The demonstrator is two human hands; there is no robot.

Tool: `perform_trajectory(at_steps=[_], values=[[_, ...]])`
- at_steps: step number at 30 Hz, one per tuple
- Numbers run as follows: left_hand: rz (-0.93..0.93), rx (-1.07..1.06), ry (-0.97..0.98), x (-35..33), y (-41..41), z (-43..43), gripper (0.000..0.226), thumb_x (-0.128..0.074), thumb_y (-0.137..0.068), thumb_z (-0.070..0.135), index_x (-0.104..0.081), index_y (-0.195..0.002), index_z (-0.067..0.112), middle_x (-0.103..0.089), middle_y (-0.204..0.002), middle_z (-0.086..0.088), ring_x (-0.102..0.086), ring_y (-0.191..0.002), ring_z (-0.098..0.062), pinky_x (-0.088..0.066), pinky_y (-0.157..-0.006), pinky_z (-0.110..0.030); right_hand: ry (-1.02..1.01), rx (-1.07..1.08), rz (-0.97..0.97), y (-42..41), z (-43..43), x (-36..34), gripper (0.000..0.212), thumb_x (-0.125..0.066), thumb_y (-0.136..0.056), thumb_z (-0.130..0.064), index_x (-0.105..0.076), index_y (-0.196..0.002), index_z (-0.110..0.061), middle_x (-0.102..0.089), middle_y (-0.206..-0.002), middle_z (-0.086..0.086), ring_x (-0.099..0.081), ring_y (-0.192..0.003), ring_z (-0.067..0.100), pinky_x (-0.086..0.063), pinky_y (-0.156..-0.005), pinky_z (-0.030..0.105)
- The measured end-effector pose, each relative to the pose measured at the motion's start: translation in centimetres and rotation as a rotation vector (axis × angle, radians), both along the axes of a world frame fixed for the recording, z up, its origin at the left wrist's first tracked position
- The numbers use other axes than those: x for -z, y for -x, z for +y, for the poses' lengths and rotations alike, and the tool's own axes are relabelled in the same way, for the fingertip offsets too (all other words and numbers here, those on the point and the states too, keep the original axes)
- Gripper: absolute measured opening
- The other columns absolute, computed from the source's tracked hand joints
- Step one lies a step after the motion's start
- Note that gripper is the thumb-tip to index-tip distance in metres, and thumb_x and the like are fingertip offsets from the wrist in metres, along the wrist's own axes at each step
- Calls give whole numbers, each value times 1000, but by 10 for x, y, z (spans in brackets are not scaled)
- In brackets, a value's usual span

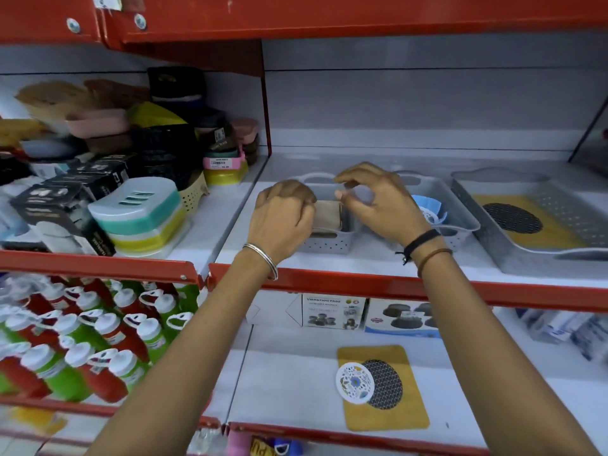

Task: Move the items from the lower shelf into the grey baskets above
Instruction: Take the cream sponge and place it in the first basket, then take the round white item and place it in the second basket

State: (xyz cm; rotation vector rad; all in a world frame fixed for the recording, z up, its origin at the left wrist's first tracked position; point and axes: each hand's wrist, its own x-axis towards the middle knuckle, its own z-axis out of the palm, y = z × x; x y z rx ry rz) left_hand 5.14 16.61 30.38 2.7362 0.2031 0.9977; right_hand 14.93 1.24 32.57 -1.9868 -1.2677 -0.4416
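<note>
While both hands work over the upper shelf, the left hand (285, 208) is curled, fingers bent down onto a beige folded cloth-like pad (327, 214) standing on edge in the small grey perforated plastic basket (329, 242) just beneath it. Grip looks like a press or pinch on the pad's left edge; contact is hidden under the knuckles, so I cannot tell for sure. The right hand (378, 202) hovers just right of the pad, thumb and forefinger bent close together, nearly a pinch; whether anything small or clear sits between them I cannot tell. Other fingers loosely spread.

Right of the right hand: a second grey basket (460, 212) holding a blue-and-white round piece (431, 210). Farther right, a large grey perforated tray (559, 255) with a yellow mat bearing a black mesh disc (513, 218).

Below and slightly right of both hands, on the lower shelf (296, 376): a yellow rectangular mat with a black mesh disc and white floral disc (381, 386) lying flat, long axis running away from the person. It sits nearer the right arm's line; judged the next item to lift, and the right hand has the shorter drop. Boxed goods (334, 311) stand behind it.
</note>
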Motion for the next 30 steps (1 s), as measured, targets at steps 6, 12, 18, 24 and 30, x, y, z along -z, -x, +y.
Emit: perform_trajectory(at_steps=[6, 12, 18, 24, 30], values=[[-364, 193, 115, 49, 41, -61, 32, -37, -88, 14, -63, -104, 6, -64, -117, -10, -51, -115, -20, -37, -95, -32, -175, -19, -20, 55, -54, 50, 18, -61, -87, -19, -67, -99, -6, -69, -94, 10, -63, -86, 18, -51, -81, 30], [-234, 279, 112, 154, 67, -99, 28, -42, -86, 10, -58, -109, 11, -64, -120, -15, -52, -113, -21, -40, -92, -36, -30, -12, 218, 78, -92, 143, 16, -59, -88, -19, -66, -98, -9, -66, -91, 4, -60, -80, 11, -51, -74, 28], [253, 143, 231, 250, 73, -107, 38, -38, -90, 20, -53, -123, 7, -52, -138, -13, -44, -125, -21, -40, -98, -38, 309, 82, 419, 73, -100, 240, 25, -56, -88, -26, -63, -107, -13, -65, -105, 6, -63, -91, 20, -52, -81, 38], [637, 10, 270, 320, 76, -111, 55, -35, -91, 28, -32, -142, 8, -32, -153, -12, -29, -142, -29, -31, -112, -50, 755, 175, 597, 68, -81, 319, 74, -60, -81, -48, -32, -141, -14, -32, -151, 13, -34, -135, 32, -31, -111, 48], [803, -66, 238, 345, 74, -114, 64, -13, -91, 39, -12, -149, 11, -7, -160, -6, -6, -148, -22, -10, -119, -45, 788, 216, 514, 68, -70, 347, 73, -59, -79, -53, -40, -136, -10, -30, -151, 17, -31, -135, 35, -30, -111, 45]])
